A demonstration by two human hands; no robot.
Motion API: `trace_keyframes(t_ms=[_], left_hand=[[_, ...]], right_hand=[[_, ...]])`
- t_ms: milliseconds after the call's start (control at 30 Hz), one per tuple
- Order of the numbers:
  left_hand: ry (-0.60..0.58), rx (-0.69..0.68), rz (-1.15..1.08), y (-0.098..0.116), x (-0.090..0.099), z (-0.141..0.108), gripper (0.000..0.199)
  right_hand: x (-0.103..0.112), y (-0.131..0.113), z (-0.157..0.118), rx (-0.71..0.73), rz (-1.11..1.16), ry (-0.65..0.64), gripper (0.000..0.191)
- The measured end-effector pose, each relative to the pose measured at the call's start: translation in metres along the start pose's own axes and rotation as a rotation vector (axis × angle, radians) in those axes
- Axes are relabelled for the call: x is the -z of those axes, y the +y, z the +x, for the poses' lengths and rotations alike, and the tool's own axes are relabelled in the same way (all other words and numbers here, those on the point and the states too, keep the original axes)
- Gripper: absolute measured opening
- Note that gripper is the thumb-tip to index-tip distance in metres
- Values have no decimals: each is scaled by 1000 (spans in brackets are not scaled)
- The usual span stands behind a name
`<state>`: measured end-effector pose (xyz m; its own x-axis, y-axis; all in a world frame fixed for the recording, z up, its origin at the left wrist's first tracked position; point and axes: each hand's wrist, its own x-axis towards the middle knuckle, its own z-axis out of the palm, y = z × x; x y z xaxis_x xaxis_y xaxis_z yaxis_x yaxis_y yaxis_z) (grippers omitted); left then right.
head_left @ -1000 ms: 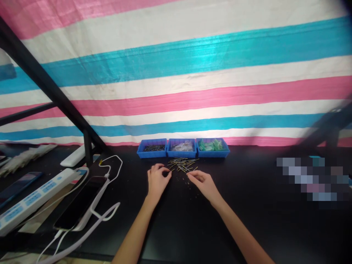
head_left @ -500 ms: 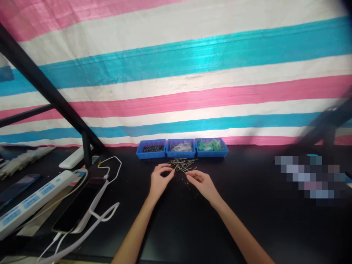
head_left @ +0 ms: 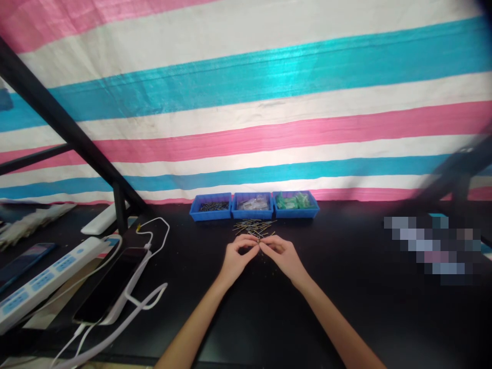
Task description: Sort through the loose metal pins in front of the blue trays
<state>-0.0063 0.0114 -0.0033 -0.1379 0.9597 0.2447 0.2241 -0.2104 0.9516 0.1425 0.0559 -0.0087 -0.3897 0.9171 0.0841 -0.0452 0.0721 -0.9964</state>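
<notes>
My left hand (head_left: 239, 256) and my right hand (head_left: 283, 254) meet fingertip to fingertip just in front of a loose pile of thin metal sticks (head_left: 251, 226). Both hands are closed in a pinch, and what lies between the fingertips is too small to name. Behind the pile stand three blue trays side by side: the left tray (head_left: 211, 216) holds dark thin pieces, the middle tray (head_left: 252, 214) clear plastic pieces, the right tray (head_left: 296, 213) green pieces. Tiny bits lie on the black table around the fingertips.
On the left of the black table (head_left: 246, 328) lie a white power strip (head_left: 46, 282), a phone (head_left: 111, 284) with white cables and another phone (head_left: 26, 265). Dark slanted frame bars (head_left: 92, 159) stand at both sides. A striped sheet (head_left: 246, 113) hangs behind.
My left hand has moved right, and its fingertips now meet those of my right hand. My right hand has hardly moved.
</notes>
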Motion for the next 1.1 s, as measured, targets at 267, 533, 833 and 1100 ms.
trace_keyframes(t_ms=[267,533,833,1100], left_hand=[[2,36,-12,-3,1,1,29],[-46,4,-105,0,2,1,14],[29,5,-83,1,4,2,14],[24,-159,214,2,2,-1,11]], right_hand=[[-1,-20,-5,-147,68,-49,34],[0,-15,-6,-201,48,-194,34],[-3,-19,-5,-153,11,-123,31],[-1,-4,-2,-77,5,26,29]])
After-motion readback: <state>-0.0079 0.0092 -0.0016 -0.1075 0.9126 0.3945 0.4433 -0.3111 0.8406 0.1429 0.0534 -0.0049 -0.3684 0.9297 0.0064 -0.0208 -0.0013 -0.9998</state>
